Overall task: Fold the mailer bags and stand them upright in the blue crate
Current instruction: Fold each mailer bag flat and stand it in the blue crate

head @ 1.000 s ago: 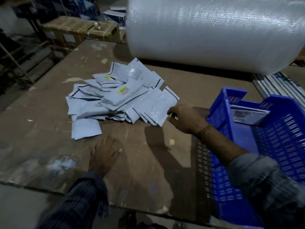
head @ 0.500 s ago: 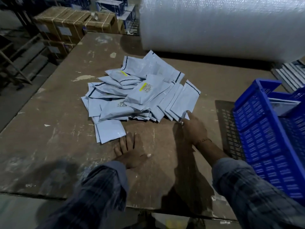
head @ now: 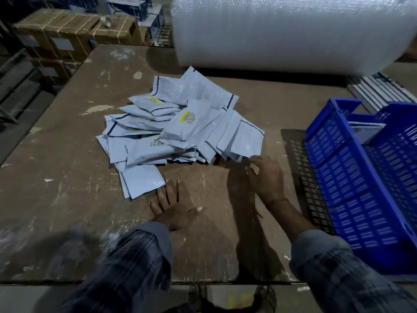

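Left hand lies flat on the worn table, fingers spread, holding nothing, just beside the nearest mailer bag. Right hand hovers with loosely bent fingers at the edge of the pile of mailer bags (can't tell if it's touching). Blue crate sits on the right with one bag inside.

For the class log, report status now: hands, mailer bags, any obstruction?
Left hand flat on brown table, right hand open by pale grey mailer bag pile. One bag in blue plastic crate. Path clear.
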`<state>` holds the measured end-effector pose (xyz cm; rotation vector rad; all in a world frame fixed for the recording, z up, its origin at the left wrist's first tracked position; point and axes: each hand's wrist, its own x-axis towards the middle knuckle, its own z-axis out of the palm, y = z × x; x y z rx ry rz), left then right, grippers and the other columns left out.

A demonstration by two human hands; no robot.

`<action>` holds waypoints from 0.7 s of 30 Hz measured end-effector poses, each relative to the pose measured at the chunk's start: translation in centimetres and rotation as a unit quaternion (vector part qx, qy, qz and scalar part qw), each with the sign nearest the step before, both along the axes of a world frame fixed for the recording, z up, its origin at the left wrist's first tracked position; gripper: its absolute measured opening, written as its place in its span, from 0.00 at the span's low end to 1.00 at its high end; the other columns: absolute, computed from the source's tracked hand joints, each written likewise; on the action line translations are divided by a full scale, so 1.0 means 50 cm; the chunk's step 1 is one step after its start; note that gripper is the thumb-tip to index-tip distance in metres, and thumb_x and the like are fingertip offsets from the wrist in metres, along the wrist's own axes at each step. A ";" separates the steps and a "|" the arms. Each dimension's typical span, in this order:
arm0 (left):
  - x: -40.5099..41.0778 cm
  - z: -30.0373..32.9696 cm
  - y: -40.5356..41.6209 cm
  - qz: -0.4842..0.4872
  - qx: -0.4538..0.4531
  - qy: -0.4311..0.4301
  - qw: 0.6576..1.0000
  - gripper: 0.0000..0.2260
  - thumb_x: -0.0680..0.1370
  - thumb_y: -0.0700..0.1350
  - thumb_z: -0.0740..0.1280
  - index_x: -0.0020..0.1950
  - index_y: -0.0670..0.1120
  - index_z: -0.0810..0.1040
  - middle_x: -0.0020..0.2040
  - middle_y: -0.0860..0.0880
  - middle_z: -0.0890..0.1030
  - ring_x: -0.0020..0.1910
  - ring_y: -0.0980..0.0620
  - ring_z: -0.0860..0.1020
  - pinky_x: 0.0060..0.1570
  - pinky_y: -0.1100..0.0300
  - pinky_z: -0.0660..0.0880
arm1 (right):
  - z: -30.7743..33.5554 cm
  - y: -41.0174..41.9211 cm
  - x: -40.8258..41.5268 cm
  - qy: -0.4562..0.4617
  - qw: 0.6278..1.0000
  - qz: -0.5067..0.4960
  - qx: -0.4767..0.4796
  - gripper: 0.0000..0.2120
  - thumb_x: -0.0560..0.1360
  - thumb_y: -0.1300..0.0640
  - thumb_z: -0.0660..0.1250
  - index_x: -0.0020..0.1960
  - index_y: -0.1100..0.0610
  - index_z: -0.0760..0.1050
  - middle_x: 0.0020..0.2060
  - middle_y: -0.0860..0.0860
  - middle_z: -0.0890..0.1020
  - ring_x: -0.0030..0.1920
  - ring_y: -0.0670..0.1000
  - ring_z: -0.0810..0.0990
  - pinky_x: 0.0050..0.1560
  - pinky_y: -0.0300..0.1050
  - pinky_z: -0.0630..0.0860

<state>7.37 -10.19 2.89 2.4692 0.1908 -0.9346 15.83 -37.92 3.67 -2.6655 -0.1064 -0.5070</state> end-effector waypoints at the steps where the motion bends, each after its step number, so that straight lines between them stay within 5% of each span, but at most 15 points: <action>1: -0.002 -0.011 0.002 0.001 -0.008 -0.009 1.000 0.47 0.83 0.70 0.56 0.81 0.53 0.24 0.84 0.43 0.31 0.83 0.35 0.37 0.78 0.38 0.39 | 0.012 0.003 -0.014 -0.024 1.000 -0.017 0.005 0.08 0.71 0.58 0.76 0.50 0.51 0.86 0.46 0.47 0.86 0.48 0.53 0.77 0.46 0.45 0.68; 6: 0.005 -0.089 0.009 0.025 0.027 -0.087 0.996 0.50 0.75 0.79 0.54 0.81 0.59 0.26 0.81 0.49 0.25 0.81 0.38 0.29 0.76 0.33 0.34 | 0.078 0.014 -0.077 0.042 0.969 -0.012 0.242 0.07 0.69 0.58 0.79 0.38 0.50 0.82 0.36 0.43 0.85 0.40 0.44 0.83 0.43 0.42 0.80; 11: -0.023 -0.128 -0.002 0.133 0.033 -0.260 0.956 0.35 0.82 0.68 0.58 0.85 0.56 0.52 0.87 0.52 0.48 0.85 0.47 0.42 0.79 0.39 0.39 | 0.141 0.005 -0.134 0.123 0.898 0.037 0.422 0.05 0.69 0.61 0.75 0.40 0.54 0.80 0.40 0.52 0.84 0.40 0.52 0.82 0.37 0.45 0.79; 14: -0.040 -0.109 -0.024 0.265 -0.059 -0.301 0.914 0.27 0.84 0.65 0.57 0.80 0.53 0.66 0.81 0.49 0.67 0.81 0.46 0.61 0.81 0.41 0.54 | 0.171 -0.018 -0.164 0.176 0.796 0.067 0.576 0.09 0.75 0.70 0.69 0.42 0.57 0.77 0.38 0.54 0.82 0.36 0.50 0.80 0.33 0.43 0.76; 16: -0.052 -0.073 -0.053 0.307 -0.103 -0.330 0.887 0.23 0.83 0.70 0.51 0.68 0.58 0.72 0.67 0.51 0.78 0.66 0.44 0.76 0.67 0.40 0.73 | 0.166 -0.043 -0.174 0.202 0.719 0.041 0.663 0.10 0.78 0.70 0.66 0.43 0.57 0.75 0.42 0.55 0.81 0.39 0.53 0.80 0.36 0.46 0.76; 19: -0.075 -0.025 -0.094 0.308 -0.078 -0.376 0.870 0.23 0.83 0.70 0.45 0.64 0.59 0.71 0.61 0.51 0.80 0.58 0.47 0.79 0.56 0.44 0.79 | 0.123 -0.081 -0.178 0.221 0.648 -0.041 0.728 0.05 0.78 0.66 0.66 0.51 0.62 0.80 0.53 0.59 0.83 0.50 0.59 0.82 0.45 0.50 0.79; 21: -0.085 -0.017 -0.112 0.259 -0.081 -0.404 0.874 0.24 0.84 0.69 0.46 0.67 0.57 0.71 0.64 0.50 0.80 0.61 0.46 0.79 0.59 0.45 0.78 | 0.077 -0.098 -0.182 0.225 0.616 -0.112 0.746 0.15 0.78 0.64 0.67 0.63 0.68 0.79 0.59 0.62 0.83 0.53 0.61 0.82 0.45 0.49 0.82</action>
